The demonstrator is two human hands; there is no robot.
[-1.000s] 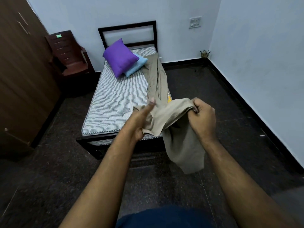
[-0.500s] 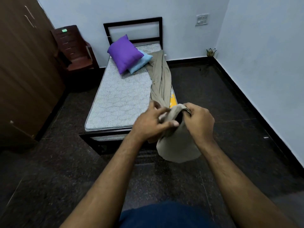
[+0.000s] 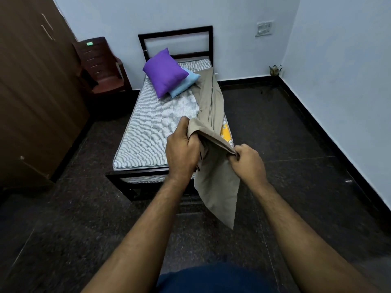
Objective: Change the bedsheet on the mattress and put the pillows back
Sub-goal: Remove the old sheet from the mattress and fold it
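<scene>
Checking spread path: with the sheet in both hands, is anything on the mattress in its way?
Yes. The purple pillow and the blue pillow lie at the mattress's head end. Both the left hand and the right hand grip the beige sheet; the rest shows bare.

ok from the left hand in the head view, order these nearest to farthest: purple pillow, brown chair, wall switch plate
From the left hand:
1. purple pillow, at the head of the mattress, straight beyond the hand.
2. brown chair, in the far left corner beside the bed.
3. wall switch plate, high on the back wall, to the right.
</scene>
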